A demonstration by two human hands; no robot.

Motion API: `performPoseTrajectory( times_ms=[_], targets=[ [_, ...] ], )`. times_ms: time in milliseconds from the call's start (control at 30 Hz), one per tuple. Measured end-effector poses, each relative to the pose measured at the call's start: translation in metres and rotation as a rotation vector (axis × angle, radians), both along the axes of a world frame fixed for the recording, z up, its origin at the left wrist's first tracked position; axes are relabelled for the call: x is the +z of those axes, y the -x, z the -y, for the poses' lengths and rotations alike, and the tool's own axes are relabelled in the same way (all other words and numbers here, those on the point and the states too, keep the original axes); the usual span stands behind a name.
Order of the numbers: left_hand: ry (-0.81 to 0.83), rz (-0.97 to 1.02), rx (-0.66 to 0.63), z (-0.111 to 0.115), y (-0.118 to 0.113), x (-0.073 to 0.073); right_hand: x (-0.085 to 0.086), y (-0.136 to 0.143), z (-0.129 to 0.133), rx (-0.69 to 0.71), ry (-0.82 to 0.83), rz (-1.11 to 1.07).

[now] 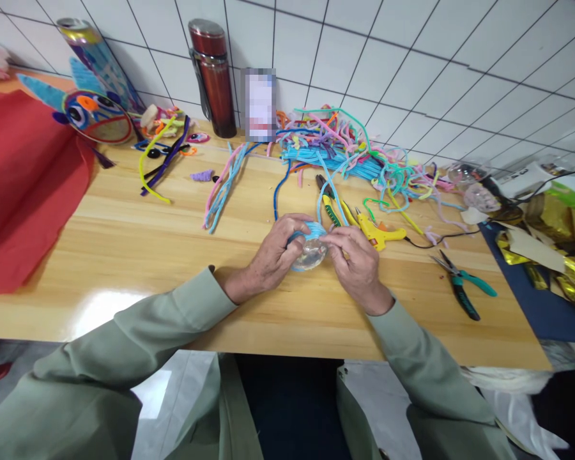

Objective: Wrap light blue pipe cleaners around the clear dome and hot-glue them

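Between my hands, over the wooden table, is a round clear plastic piece (pixel 311 255) with light blue pipe cleaner (pixel 316 229) wound along its far side. My left hand (pixel 278 252) grips it from the left, thumb and fingers on the blue winding. My right hand (pixel 356 262) is closed in a pinch at its right edge, where a loose blue strand (pixel 336 198) rises; the fingertips partly hide the hold. Just beyond lie yellow-and-black pliers (pixel 329 203) and a yellow glue gun (pixel 378 231).
A heap of coloured pipe cleaners (pixel 335 150) lies along the tiled wall, beside a phone (pixel 260 105) and a red thermos (pixel 214 83). Teal-handled pliers (pixel 462 281) rest at right. Left are a bird-faced craft (pixel 93 116), a can (pixel 100 61) and red cloth (pixel 26 191).
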State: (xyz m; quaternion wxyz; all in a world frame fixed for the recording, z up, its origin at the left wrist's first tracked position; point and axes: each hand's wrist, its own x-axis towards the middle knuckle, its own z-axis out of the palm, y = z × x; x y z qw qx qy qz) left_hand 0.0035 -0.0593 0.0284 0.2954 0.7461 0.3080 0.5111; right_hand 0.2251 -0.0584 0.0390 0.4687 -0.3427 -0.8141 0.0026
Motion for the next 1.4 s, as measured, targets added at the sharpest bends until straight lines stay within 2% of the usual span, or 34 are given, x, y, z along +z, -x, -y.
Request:
performPoseTrajectory(
  times_ms=[500, 900, 1400],
  targets=[
    [-0.017, 0.023, 0.016, -0.0032, -0.0018, -0.0001, 0.0012, -0.0018, 0.0004, 0.003, 0.028, 0.016],
    [0.058, 0.053, 0.024, -0.0045, -0.0015, 0.0001, -0.0027, -0.0074, -0.0001, -0.020, 0.080, -0.002],
    [0.178, 0.088, -0.015, -0.0016, 0.0011, 0.0047, -0.0065, -0.0055, -0.0012, -0.044, 0.017, -0.010]
  ],
)
